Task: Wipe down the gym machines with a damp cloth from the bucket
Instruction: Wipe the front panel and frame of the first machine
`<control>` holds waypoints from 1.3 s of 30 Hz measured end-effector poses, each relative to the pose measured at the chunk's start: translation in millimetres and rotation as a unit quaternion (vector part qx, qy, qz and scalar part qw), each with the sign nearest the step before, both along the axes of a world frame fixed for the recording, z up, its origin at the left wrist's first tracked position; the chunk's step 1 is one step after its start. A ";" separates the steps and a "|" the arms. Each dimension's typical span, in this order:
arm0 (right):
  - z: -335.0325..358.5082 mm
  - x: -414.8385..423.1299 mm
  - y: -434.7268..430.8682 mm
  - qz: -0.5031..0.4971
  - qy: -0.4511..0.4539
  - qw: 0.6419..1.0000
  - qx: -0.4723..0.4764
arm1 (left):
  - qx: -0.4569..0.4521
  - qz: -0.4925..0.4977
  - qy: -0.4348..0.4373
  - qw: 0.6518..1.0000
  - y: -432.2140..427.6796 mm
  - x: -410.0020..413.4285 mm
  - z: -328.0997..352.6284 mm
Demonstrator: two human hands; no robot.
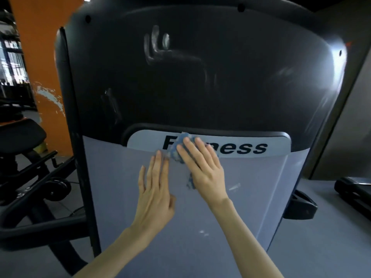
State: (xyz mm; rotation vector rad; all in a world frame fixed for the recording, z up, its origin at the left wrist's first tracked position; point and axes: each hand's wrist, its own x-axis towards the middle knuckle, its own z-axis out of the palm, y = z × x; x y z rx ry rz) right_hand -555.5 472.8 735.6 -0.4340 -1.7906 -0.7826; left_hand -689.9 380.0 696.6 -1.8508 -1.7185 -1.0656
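Right hand [200, 167], fingers straight, presses blue cloth [181, 149] on machine shroud [251, 187] label. Left hand [155, 195] flat beside, fingers straight, possibly touching panel.

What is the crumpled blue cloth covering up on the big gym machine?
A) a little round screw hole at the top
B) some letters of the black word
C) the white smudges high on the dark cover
B: the crumpled blue cloth, pressed under the flat right hand, sits over the letters between F and n of the black word.
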 end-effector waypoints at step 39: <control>-11.2 37.0 2.2 0.018 0.302 0.938 -0.167 | -0.051 0.152 -0.112 0.981 -28.6 3.0 2.7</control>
